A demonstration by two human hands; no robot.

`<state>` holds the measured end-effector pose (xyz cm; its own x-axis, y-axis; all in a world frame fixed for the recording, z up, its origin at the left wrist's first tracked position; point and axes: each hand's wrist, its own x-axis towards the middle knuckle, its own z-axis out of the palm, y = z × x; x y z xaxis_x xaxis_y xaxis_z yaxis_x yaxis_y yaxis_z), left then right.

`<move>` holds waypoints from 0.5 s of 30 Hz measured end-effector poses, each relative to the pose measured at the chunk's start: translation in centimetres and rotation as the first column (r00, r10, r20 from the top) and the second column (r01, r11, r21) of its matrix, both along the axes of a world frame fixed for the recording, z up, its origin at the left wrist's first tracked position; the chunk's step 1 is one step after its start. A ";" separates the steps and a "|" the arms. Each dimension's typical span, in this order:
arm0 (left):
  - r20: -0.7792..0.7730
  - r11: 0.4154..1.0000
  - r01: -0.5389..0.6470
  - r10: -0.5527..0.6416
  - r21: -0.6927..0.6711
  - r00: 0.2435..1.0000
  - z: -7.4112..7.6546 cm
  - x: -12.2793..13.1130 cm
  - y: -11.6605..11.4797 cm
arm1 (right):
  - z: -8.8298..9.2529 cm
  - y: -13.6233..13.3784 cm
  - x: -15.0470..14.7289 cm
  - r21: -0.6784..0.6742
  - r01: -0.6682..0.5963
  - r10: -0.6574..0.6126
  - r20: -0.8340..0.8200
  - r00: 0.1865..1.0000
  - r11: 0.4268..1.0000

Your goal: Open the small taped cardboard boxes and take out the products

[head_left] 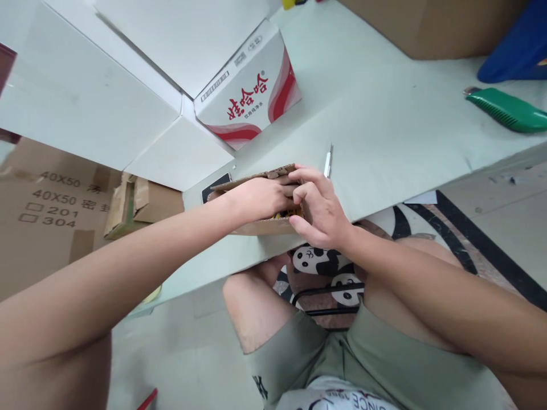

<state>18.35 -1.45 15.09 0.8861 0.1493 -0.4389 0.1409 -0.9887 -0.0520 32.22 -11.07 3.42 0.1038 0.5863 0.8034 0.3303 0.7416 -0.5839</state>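
A small open cardboard box (260, 229) stands near the table's front edge, its flaps raised. My left hand (269, 198) reaches over it from the left, fingers stretched toward the right end and the tips partly hidden in the opening. Something yellow with dark print (282, 214) shows inside, mostly covered by that hand. At the right end, my right hand (321, 208) grips the box, with the thumb at the front wall and bent fingers by the back flap. A slim white and metal craft knife (329, 162) lies just behind my right hand.
Beyond the box, a white and red water carton (252, 94) stands beside large white panels (106, 80). A green-handled tool (508, 109) and a blue object (515, 51) lie at the far right. Brown cartons (55, 199) stand at left. A dark flat object (216, 187) lies behind the box.
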 end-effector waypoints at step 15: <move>-0.051 0.964 -0.170 0.162 -0.204 0.985 0.4 -1.7 0.0 | -0.3 -0.4 0.0 -0.114 -0.031 0.036 0.039 0.999 0.993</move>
<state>16.68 -1.42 15.46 0.8406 0.1958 -0.5050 0.3056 -0.9412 0.1437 32.26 -11.47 3.14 0.0510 0.6764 0.7348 0.3321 0.6824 -0.6512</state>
